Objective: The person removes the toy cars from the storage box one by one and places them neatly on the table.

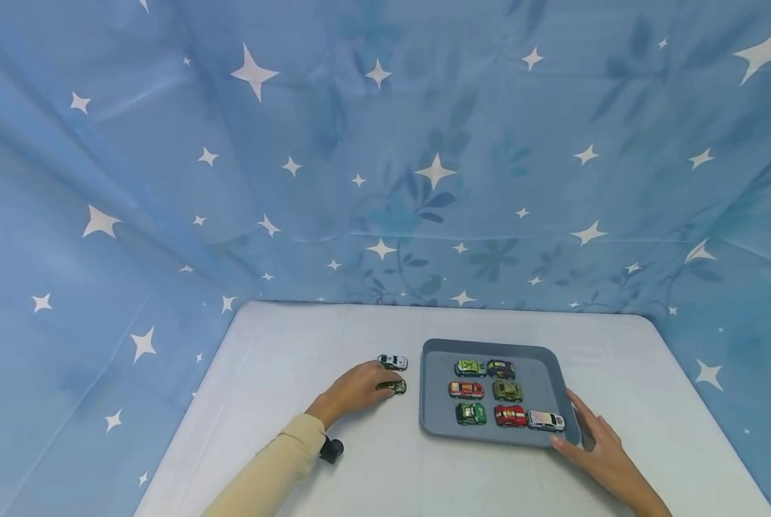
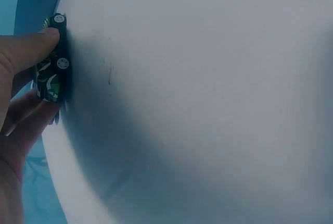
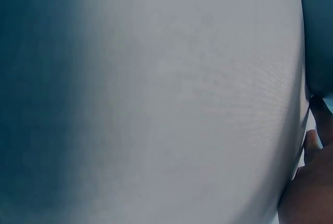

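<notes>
My left hand [image 1: 358, 388] pinches a dark green patterned toy car [image 1: 397, 387] between thumb and fingers, low over the white table. In the left wrist view, the thumb lies across the side of this toy car [image 2: 52, 60], and its pale wheels show. Just beyond it stands a white toy car [image 1: 393, 361]. My right hand [image 1: 601, 449] touches the near right corner of a grey tray [image 1: 438, 391], its thumb at the front rim and its fingers along the right side. Only part of the right hand [image 3: 312, 182] shows in the right wrist view, beside the tray [image 3: 320, 36].
Inside the tray are several toy cars, among them a green one [image 1: 471, 413], a red one [image 1: 511, 416], a white one [image 1: 545, 421] and an olive one [image 1: 507, 391]. A blue star-patterned curtain [image 1: 321, 201] rises behind the white table [image 1: 308, 330].
</notes>
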Available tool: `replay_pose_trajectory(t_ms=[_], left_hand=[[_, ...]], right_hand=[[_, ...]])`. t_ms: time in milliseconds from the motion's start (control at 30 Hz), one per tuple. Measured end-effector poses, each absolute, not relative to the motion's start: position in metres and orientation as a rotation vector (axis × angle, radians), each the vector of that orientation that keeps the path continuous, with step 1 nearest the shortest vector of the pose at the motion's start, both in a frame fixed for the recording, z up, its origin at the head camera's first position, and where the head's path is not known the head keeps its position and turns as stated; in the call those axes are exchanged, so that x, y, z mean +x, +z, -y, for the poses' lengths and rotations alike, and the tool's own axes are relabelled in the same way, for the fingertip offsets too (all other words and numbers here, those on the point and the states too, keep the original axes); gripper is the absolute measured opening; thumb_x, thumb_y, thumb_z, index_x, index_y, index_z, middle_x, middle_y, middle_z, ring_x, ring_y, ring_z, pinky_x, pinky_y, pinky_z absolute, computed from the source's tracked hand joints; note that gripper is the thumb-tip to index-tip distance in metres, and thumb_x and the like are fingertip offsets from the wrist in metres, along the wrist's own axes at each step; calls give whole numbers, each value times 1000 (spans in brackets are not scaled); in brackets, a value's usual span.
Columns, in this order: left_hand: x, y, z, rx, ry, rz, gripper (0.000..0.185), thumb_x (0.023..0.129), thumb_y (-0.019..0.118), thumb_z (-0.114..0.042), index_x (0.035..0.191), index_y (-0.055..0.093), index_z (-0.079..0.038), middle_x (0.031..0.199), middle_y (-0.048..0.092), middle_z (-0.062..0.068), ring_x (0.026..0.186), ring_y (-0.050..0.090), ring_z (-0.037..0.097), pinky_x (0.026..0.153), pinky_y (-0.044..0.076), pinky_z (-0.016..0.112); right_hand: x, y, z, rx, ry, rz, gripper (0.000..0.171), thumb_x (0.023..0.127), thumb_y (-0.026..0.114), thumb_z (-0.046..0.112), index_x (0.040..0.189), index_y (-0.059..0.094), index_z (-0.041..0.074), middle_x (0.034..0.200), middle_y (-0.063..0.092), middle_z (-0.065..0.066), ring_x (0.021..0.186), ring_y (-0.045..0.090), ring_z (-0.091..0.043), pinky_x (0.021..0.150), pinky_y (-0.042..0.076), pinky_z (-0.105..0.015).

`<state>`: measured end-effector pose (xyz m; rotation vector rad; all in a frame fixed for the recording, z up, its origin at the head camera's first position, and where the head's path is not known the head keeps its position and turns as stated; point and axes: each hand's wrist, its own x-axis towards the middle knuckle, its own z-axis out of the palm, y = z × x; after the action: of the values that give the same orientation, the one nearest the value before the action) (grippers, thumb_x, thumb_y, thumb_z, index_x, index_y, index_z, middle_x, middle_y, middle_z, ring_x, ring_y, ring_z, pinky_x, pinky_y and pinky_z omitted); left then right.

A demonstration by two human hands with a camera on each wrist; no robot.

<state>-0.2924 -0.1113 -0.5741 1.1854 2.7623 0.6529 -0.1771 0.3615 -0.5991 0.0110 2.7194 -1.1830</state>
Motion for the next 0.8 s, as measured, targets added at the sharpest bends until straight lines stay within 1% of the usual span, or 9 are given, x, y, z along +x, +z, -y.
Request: replay_pose_trajectory(t_ms=[167,333,467,533,700,767,800], left_hand=[[-293,-575,113,1207,643,-2751,29,103,77,-17,131,77,-11,118,75,1,106,68,15,93,57,32],[-293,-575,113,1190,629,-2757,31,103,77,-17,132,76,-10,121,75,3,110,69,18,96,57,33],[-292,-572,113,1179,649,-2761,32,105,74,-18,135,74,-7,128,75,5,119,69,22,103,54,36],[-291,-571,113,1188,677,-2776,32,106,72,-20,135,74,-6,130,75,6,121,69,23,105,54,38],[-290,-567,115,1199,800,-2837,37,105,72,-26,135,74,-5,128,75,6,117,71,23,101,57,41],[-291,-565,116,1165,869,-2828,45,105,72,-30,143,70,-7,137,72,6,124,68,24,105,55,43],[-291,-565,116,1141,905,-2812,51,104,72,-33,148,65,-9,143,68,5,130,65,24,109,52,44]], right_hand=[[-176,-599,-361,-15,-1182,-2738,100,102,72,41,171,10,3,163,19,-46,143,28,-69,119,-3,-79],[-177,-600,-360,-9,-1191,-2724,101,102,72,41,172,9,4,163,19,-46,143,28,-68,119,-3,-79],[-177,-600,-360,5,-1177,-2720,101,102,71,42,172,9,4,162,20,-46,144,28,-68,119,-3,-78],[-177,-599,-360,10,-1169,-2723,101,102,71,43,171,9,4,161,21,-47,145,26,-68,119,-3,-78],[-176,-599,-360,2,-1182,-2722,101,101,71,42,171,10,3,162,21,-47,145,25,-69,119,-4,-79],[-177,-599,-361,-8,-1182,-2726,101,102,71,42,171,10,2,162,21,-46,144,26,-68,119,-3,-79],[-177,-600,-362,-10,-1182,-2727,101,102,71,42,171,10,3,162,22,-46,144,27,-68,119,-3,-79]])
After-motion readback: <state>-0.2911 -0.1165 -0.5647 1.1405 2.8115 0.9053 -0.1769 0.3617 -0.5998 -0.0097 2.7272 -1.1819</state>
